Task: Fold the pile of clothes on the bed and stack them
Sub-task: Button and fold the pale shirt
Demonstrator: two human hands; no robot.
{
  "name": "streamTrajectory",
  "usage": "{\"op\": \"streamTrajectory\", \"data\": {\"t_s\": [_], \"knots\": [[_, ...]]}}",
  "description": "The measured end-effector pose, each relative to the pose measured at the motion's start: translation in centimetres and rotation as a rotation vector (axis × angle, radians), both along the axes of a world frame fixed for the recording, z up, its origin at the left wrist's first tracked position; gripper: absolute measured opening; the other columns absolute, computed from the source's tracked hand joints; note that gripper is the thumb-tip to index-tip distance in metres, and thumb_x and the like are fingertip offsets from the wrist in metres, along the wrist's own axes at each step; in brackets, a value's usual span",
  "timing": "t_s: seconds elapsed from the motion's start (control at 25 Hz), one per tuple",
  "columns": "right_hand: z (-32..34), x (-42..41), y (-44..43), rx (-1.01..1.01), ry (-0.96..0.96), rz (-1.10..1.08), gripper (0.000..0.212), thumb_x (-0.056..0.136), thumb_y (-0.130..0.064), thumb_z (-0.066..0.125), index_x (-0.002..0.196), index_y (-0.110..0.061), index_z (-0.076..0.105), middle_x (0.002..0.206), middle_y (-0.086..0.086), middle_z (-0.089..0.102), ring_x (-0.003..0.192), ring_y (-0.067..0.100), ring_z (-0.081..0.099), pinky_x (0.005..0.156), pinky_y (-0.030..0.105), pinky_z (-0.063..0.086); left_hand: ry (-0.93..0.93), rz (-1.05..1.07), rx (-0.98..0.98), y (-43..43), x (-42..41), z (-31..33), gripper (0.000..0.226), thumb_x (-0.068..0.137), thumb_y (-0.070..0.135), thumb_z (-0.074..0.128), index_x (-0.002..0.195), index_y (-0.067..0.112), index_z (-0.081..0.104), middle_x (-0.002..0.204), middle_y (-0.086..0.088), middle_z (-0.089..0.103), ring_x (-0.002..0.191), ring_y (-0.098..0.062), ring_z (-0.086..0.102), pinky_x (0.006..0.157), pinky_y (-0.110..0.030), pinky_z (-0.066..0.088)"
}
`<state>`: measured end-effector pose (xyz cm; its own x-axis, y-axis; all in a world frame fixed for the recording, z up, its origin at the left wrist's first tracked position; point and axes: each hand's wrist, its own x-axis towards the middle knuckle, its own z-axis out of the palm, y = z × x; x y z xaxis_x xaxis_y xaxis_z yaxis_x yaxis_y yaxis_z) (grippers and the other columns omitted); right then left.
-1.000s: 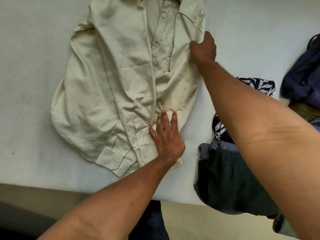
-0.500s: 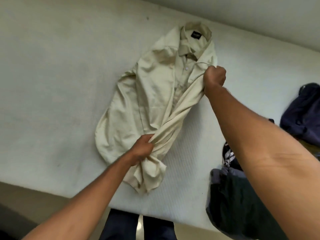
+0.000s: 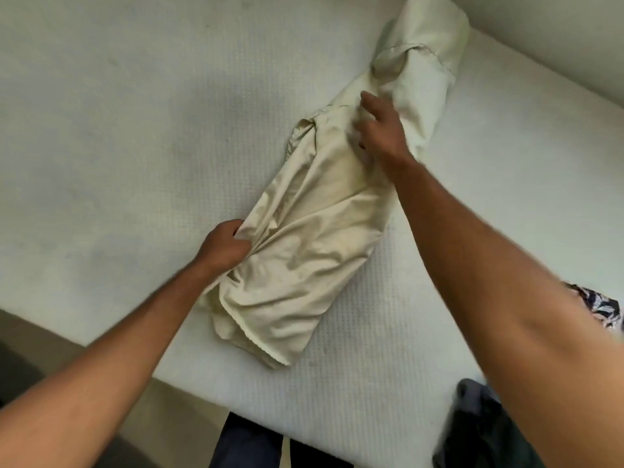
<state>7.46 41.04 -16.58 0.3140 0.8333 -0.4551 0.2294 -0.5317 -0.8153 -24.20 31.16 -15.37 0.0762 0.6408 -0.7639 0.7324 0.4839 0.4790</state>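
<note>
A cream button-up shirt (image 3: 324,214) lies folded lengthwise into a narrow strip on the white mattress (image 3: 118,130), running from the near edge to the far right. My left hand (image 3: 224,246) grips a bunch of the cloth at the strip's left edge near the hem. My right hand (image 3: 381,128) rests on the upper part of the shirt, blurred, with its fingers spread over the fabric and nothing clearly pinched.
A dark grey garment (image 3: 483,430) hangs at the bed's near right corner. A black-and-white patterned cloth (image 3: 604,307) peeks out behind my right forearm. The mattress's front edge crosses the lower frame, with the floor and my legs below.
The shirt's right side has been carried over to the left, leaving a narrow strip. My left hand changed from pressing flat to gripping cloth; my right hand let go of the shoulder edge.
</note>
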Motion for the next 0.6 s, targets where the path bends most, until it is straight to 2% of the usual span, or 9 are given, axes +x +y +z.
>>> {"op": "streamTrajectory", "data": {"t_s": [0.04,0.08,0.16,0.24,0.28,0.36,0.44,0.52,0.6], "knots": [[0.3,-0.2,-2.1,0.051,-0.041,-0.115,0.047,0.086,-0.022,0.06,0.131,-0.034,0.058,0.124,-0.013,0.063,0.112,0.011,0.064,0.099,0.036,0.054,0.048,0.01,0.058,-0.4,-0.1,-0.1,0.03,0.083,0.025,0.063,0.113,0.024,0.065,0.104,0.004,0.069,0.098,-0.022,0.066,0.081,-0.036,0.054],[1.1,-0.9,-4.9,0.108,-0.08,-0.248,0.042,0.088,-0.017,0.06,0.129,-0.028,0.063,0.125,-0.008,0.067,0.113,0.012,0.065,0.1,0.032,0.053,0.08,0.002,0.113,-1.0,-0.1,-0.1,0.039,0.084,0.031,0.07,0.122,0.025,0.061,0.111,0.003,0.066,0.103,-0.022,0.064,0.084,-0.036,0.052],[2.9,-3.6,-11.4,0.221,-0.225,-0.493,0.036,0.089,-0.013,0.06,0.123,-0.02,0.068,0.111,-0.005,0.07,0.1,0.013,0.066,0.089,0.026,0.053,0.115,-0.114,0.161,-1.9,0.0,0.0,0.075,0.077,0.049,0.079,0.14,0.026,0.046,0.128,-0.004,0.054,0.117,-0.024,0.055,0.098,-0.043,0.048],[2.7,-7.2,-16.9,0.184,-0.301,-0.592,0.044,0.085,-0.019,0.068,0.128,-0.021,0.062,0.113,-0.005,0.064,0.101,0.018,0.063,0.088,0.031,0.051,0.161,-0.246,0.173,-2.3,0.2,-0.5,0.102,0.07,0.056,0.083,0.151,0.024,0.03,0.14,-0.008,0.043,0.125,-0.026,0.047,0.105,-0.045,0.043],[2.3,-8.9,-18.8,0.08,-0.25,-0.629,0.057,0.082,-0.025,0.075,0.136,-0.022,0.055,0.119,-0.003,0.061,0.105,0.019,0.062,0.091,0.029,0.05,0.152,-0.252,0.175,-2.2,0.5,-0.7,0.105,0.07,0.053,0.085,0.152,0.023,0.028,0.141,-0.008,0.043,0.126,-0.026,0.046,0.105,-0.042,0.043],[1.0,-12.6,-21.6,-0.16,0.023,-0.697,0.084,0.078,-0.036,0.085,0.148,-0.024,0.041,0.122,0.001,0.061,0.11,0.019,0.063,0.088,0.018,0.048,0.058,-0.149,0.123,-1.0,0.6,-1.0,0.09,0.073,0.042,0.087,0.145,0.018,0.039,0.135,-0.005,0.052,0.118,-0.021,0.053,0.099,-0.036,0.046],[0.5,-15.5,-23.7,-0.34,0.121,-0.681,0.087,0.076,-0.039,0.088,0.147,-0.025,0.039,0.113,-0.006,0.062,0.101,0.011,0.063,0.077,0.011,0.043,-0.025,-0.11,-0.072,0.7,0.2,-0.6,0.068,0.075,0.032,0.088,0.132,0.017,0.055,0.123,-0.001,0.064,0.108,-0.019,0.062,0.092,-0.034,0.052],[0.2,-17.4,-25.6,-0.439,0.141,-0.625,0.071,0.074,-0.039,0.089,0.133,-0.021,0.052,0.106,-0.011,0.061,0.095,0.008,0.06,0.079,0.018,0.042,-0.063,-0.234,-0.315,1.2,-0.5,-0.1,0.056,0.078,0.025,0.086,0.126,0.019,0.059,0.118,0.001,0.066,0.106,-0.018,0.064,0.089,-0.029,0.052],[-0.1,-18.5,-27.4,-0.442,0.17,-0.534,0.034,0.074,-0.03,0.088,0.1,-0.018,0.07,0.095,-0.006,0.068,0.091,0.013,0.066,0.08,0.027,0.047,-0.064,-0.273,-0.416,0.5,-1.2,0.0,0.058,0.081,0.021,0.083,0.133,0.015,0.057,0.123,-0.001,0.065,0.111,-0.019,0.063,0.094,-0.031,0.051]]}}
